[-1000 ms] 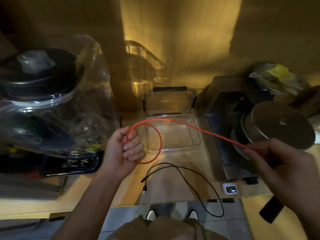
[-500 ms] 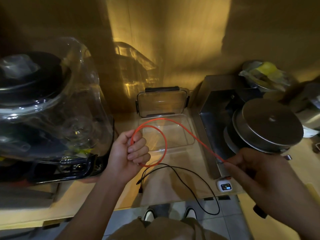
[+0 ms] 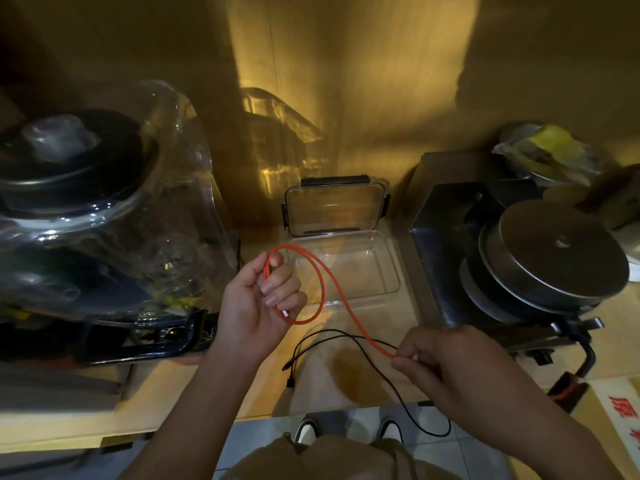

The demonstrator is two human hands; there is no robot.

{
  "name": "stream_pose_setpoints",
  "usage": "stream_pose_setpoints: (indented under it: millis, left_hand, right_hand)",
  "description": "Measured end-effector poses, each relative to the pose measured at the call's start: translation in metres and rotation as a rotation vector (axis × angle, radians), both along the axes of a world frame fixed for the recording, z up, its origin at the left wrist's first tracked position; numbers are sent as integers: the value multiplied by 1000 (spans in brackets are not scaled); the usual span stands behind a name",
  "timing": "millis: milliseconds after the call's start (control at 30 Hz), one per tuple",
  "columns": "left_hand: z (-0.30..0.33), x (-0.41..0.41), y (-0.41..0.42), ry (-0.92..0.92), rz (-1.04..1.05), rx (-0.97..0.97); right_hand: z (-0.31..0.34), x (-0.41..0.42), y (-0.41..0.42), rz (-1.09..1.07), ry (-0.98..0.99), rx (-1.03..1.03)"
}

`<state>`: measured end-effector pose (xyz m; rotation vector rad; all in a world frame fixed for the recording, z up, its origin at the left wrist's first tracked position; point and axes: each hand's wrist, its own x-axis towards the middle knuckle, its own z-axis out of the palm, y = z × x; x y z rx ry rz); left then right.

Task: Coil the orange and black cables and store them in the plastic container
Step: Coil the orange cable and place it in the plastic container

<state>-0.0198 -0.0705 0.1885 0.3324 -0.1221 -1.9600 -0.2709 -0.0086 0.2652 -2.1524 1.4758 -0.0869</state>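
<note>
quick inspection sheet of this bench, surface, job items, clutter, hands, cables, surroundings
surface: wooden bench, dimly lit, with a darker patch in front of the person.
job's things: clear plastic container open and holding nothing; its lid stands behind it.
clutter: large clear plastic cover over dark appliances at left; metal tray with stacked round pans at right.
hands: left hand grips the coil; right hand pinches the free run.
cables: orange cable partly looped; black cable loose on the bench, one loop hanging past the edge.
surroundings: brown wall behind, tiled floor and shoes below.
</note>
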Motion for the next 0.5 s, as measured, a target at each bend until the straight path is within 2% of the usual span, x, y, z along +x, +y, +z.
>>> stream_pose_setpoints:
  millis: [267,500]
  left_hand:
    - [7,-4,-1,-45,24,-3]
    - [21,-26,-6,-388,47,-89]
  right_hand:
    - [-6,10,-2,88,-77,-4]
    - [-4,25,-17,63,-172,41]
